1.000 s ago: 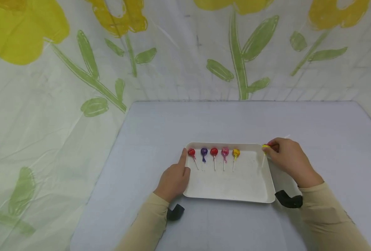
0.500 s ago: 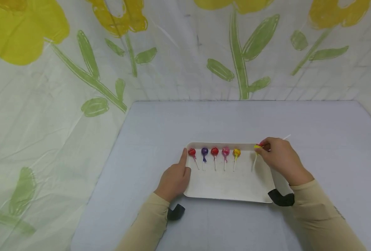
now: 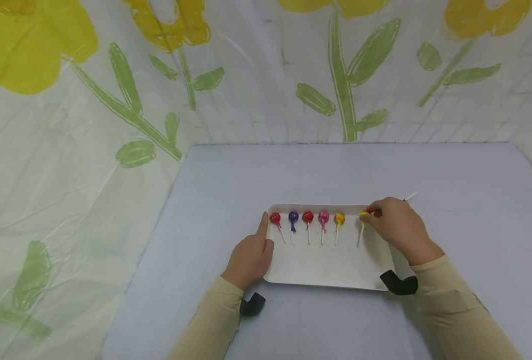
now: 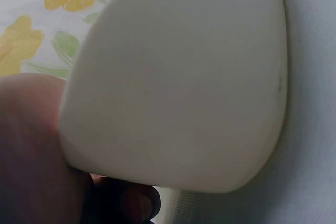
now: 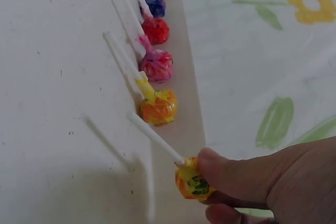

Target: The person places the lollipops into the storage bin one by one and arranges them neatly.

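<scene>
A white tray [image 3: 311,267] lies on the table with a row of lollipops along its far side: a red lollipop [image 3: 275,218] at the left end, then a purple lollipop [image 3: 294,217], another red lollipop [image 3: 308,217], a pink lollipop [image 3: 323,216] and a yellow lollipop [image 3: 340,218]. My left hand [image 3: 248,257] holds the tray's left edge, index finger stretched along the rim and thumb over it. Between thumb and fingers, my right hand [image 3: 400,227] pinches a yellow-orange lollipop [image 5: 192,180] over the tray's far right part. A second white stick [image 3: 411,196] pokes out behind this hand, its candy mostly hidden.
The tray stands on a pale cloth-covered table [image 3: 229,175]. Behind and to the left hangs a white sheet [image 3: 256,85] printed with yellow flowers. Black bands [image 3: 398,283] show at both wrists.
My right hand has moved left from the tray's right rim, bringing the yellow lollipop inside the tray, nearer the row. The left hand has stayed in place.
</scene>
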{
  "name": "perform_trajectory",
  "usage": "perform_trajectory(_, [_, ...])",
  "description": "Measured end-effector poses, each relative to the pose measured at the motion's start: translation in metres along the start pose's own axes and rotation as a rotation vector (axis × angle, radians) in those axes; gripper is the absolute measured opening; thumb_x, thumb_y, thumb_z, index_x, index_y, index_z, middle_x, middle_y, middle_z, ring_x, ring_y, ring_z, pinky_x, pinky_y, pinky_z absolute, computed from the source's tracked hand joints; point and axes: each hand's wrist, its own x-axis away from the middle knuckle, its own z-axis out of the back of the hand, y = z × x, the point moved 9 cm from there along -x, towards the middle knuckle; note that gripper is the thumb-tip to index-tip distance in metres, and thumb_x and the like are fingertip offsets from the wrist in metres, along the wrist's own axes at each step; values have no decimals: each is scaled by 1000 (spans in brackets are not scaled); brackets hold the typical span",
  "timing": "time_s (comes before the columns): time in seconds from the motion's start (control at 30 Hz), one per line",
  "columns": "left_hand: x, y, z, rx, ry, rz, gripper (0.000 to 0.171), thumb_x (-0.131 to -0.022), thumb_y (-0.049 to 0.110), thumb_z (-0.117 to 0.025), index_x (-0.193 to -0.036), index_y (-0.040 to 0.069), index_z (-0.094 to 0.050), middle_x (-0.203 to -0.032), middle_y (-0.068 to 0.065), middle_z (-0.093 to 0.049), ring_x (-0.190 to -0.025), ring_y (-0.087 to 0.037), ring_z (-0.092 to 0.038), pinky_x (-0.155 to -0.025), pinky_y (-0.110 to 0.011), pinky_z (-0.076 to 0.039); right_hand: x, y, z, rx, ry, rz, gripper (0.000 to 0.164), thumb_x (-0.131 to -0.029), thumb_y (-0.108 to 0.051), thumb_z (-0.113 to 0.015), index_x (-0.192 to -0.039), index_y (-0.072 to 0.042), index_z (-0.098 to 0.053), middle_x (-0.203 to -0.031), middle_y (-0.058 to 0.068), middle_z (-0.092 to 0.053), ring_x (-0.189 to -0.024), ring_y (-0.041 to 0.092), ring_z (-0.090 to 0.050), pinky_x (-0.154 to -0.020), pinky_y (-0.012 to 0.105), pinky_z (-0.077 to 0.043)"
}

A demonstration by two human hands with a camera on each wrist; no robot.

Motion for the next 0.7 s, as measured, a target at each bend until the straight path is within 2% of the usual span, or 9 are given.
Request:
perform_trajectory(0.33, [1, 0, 2, -4, 4, 1, 66, -105, 21, -44, -167, 4, -25, -57, 1, -41, -51, -15, -36, -52, -32, -31, -9, 1, -8, 32, -61, -24, 30, -94, -26, -77, -111, -1, -80, -96, 12, -70, -82, 24, -58, -63, 33, -43])
perform_trajectory(0.53, [1, 1, 3, 13, -6, 2, 66, -105, 20, -44, -167, 5, -26, -57, 1, -40, -51, -15, -34, -51, -32, -30, -12, -1, -17, 83, -132, -59, 33, -96, -28, -76, -114, -1, -79, -115, 21, -73, -90, 29, -62, -64, 36, -47])
perform_trajectory(0.7, [0, 1, 2, 12, -9, 0, 66, -105, 21, -43, -167, 6, -25, -58, 1, -40, -52, -15, -35, -52, -32, -31, -13, -6, -19, 113, -110, -46, 30, -96, -26, -76, -113, -2, -80, -119, 22, -73, -90, 29, -62, -62, 37, -48])
